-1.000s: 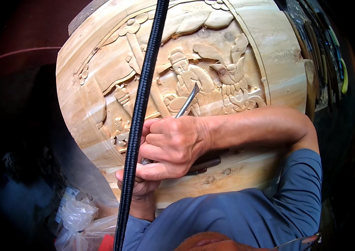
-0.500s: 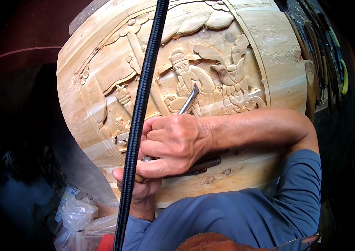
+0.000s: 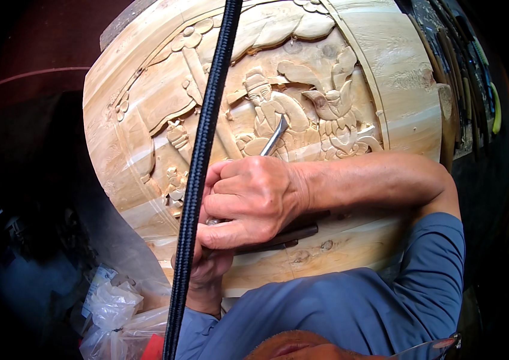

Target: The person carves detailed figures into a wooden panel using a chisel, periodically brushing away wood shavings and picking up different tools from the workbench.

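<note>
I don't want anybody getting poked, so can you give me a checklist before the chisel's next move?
1. Right hand wrapped around the chisel: ok.
2. Left hand gripping too: cannot tell; the black cord and right hand hide part of it.
3. Both hands behind the sharp tip: ok.
4. Tip touching the carved figure: cannot tell; it's over the figure.
5. Loose tools away from the hands: not ok; dark handles lie beside the right hand.
</note>
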`<state>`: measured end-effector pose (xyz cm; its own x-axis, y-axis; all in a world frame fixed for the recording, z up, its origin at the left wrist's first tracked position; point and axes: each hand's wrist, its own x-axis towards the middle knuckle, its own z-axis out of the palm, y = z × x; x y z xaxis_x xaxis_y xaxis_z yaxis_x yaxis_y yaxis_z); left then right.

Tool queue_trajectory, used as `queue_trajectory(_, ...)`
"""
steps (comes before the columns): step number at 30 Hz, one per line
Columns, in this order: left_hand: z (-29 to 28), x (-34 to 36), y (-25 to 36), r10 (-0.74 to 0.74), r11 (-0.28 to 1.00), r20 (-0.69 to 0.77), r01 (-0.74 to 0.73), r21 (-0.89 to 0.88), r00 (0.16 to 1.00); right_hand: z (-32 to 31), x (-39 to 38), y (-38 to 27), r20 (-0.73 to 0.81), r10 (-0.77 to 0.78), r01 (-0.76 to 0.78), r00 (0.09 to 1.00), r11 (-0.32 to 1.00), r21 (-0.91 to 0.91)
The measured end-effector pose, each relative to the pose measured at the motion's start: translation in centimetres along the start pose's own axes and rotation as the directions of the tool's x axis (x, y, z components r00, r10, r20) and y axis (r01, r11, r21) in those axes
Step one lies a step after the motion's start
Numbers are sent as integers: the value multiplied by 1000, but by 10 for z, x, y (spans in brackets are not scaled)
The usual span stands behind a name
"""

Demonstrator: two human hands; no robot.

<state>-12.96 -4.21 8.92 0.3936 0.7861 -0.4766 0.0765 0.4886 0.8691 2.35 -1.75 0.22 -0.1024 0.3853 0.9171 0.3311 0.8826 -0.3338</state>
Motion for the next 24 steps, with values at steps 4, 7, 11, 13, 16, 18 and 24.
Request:
queue_trajectory(4, -8, 8, 0, -10, 999, 62, 12, -38, 998, 0, 0, 4, -2, -19, 19, 1000, 999, -32)
queue_trajectory(7, -19, 12, -4, 2, 998, 59, 1, -60, 998, 2, 1, 6, -28, -8, 6, 1000, 998, -56)
queue_trajectory(11, -34, 11, -20, 38, 992, 37, -34, -120, 999, 3, 1, 1, -1, -103, 101, 995, 979, -178)
queue_trajectory(13, -39, 10, -30, 70, 976, 65, -54, -213, 995, -1, -3, -5, 88, -196, 212, 977, 942, -261)
queue_trajectory(16, -43, 3, -39, 92, 971, 54, -77, -225, 994, -2, -8, -10, 193, -179, 218, 965, 955, -204)
queue_trajectory(18, -43, -2, -41, 35, 960, 47, -21, -278, 998, -1, -11, -12, 230, -185, 228, 956, 958, -177)
queue_trajectory(24, -33, -10, -42, -34, 953, 28, 41, -299, 999, 5, -16, -14, 285, -172, 212, 943, 970, -115)
